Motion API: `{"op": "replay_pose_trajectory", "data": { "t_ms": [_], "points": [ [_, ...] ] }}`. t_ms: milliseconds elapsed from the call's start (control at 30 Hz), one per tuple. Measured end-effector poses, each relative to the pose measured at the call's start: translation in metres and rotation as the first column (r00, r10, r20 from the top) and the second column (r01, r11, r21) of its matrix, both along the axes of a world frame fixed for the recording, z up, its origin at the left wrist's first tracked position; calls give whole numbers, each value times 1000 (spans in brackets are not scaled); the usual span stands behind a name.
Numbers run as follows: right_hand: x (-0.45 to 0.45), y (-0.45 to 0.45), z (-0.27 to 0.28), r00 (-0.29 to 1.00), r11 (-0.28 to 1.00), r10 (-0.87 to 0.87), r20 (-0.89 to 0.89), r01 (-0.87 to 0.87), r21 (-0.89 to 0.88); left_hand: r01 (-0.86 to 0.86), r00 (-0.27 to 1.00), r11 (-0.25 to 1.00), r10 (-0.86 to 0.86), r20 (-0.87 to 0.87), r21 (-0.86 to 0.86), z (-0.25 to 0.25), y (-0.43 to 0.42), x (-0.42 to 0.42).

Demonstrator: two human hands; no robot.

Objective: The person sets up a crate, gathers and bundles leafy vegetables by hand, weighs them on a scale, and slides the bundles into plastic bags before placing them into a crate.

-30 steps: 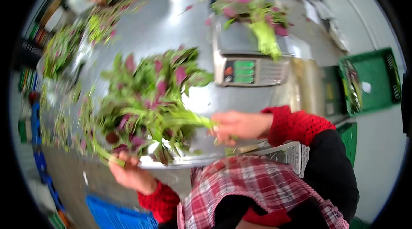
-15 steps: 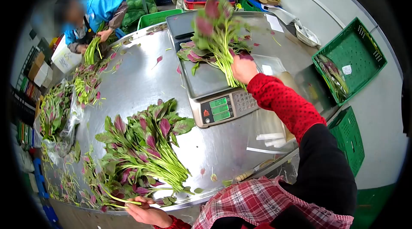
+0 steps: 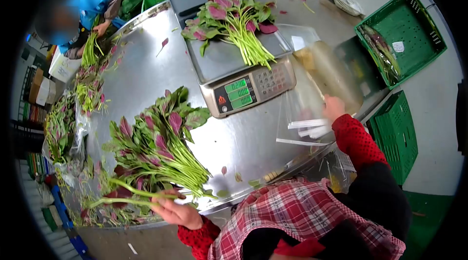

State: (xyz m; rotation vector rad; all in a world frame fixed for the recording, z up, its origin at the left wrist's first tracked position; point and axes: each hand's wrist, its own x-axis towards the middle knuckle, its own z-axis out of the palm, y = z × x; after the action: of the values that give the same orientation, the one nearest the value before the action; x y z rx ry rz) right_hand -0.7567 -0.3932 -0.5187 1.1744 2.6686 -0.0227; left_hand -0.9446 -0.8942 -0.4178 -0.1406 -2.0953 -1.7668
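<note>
My left hand point(image 3: 178, 210) is closed on a few loose amaranth stems point(image 3: 129, 191), held at the table's near edge. Just beyond it lies a big pile of red-and-green amaranth point(image 3: 161, 148), stems towards me. A bunch of amaranth point(image 3: 243, 28) rests on the platform of a digital scale point(image 3: 248, 87) with lit green displays. To the right of the scale, my right hand point(image 3: 334, 109) pinches the edge of a clear plastic bag point(image 3: 336, 72), which is smeared by motion. White strips of the stacked bags point(image 3: 312, 128) show beside this hand; its fingertips are partly hidden.
A co-worker in a blue jacket point(image 3: 95, 6) holds greens at the far left. More amaranth point(image 3: 63, 123) and scraps lie along the left side. A green crate point(image 3: 414, 40) with a bagged bunch stands at right, another green crate point(image 3: 395, 135) below it.
My right hand has let go of the bunch on the scale and moved down to the plastic bags. The left hand has risen slightly with its stems. The view has shifted.
</note>
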Motion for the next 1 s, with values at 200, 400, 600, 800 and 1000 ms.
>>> {"op": "replay_pose_trajectory", "data": {
  "t_ms": [200, 400, 600, 800, 1000],
  "points": [
    [-40, -47, 70, 962, 969, 193, -193, -218, -120, 159, 985, 981, -166, -55, -109, 4, 63, -1],
    [-19, -60, 70, 840, 854, 323, -436, -457, -248, 282, 959, 956, -280, 32, -83, 3, 120, 13],
    [-14, -30, 65, 808, 768, 349, -476, -537, -349, 239, 947, 926, -289, -141, -292, 17, 176, -6],
    [-40, -3, 60, 687, 710, 393, -611, -649, -273, 232, 820, 835, -444, -361, -499, 18, 254, -49],
    [-90, -20, 77, 557, 631, 100, -824, -676, -380, 50, 809, 791, -390, -439, -610, 6, 301, -59]
  ]
}}
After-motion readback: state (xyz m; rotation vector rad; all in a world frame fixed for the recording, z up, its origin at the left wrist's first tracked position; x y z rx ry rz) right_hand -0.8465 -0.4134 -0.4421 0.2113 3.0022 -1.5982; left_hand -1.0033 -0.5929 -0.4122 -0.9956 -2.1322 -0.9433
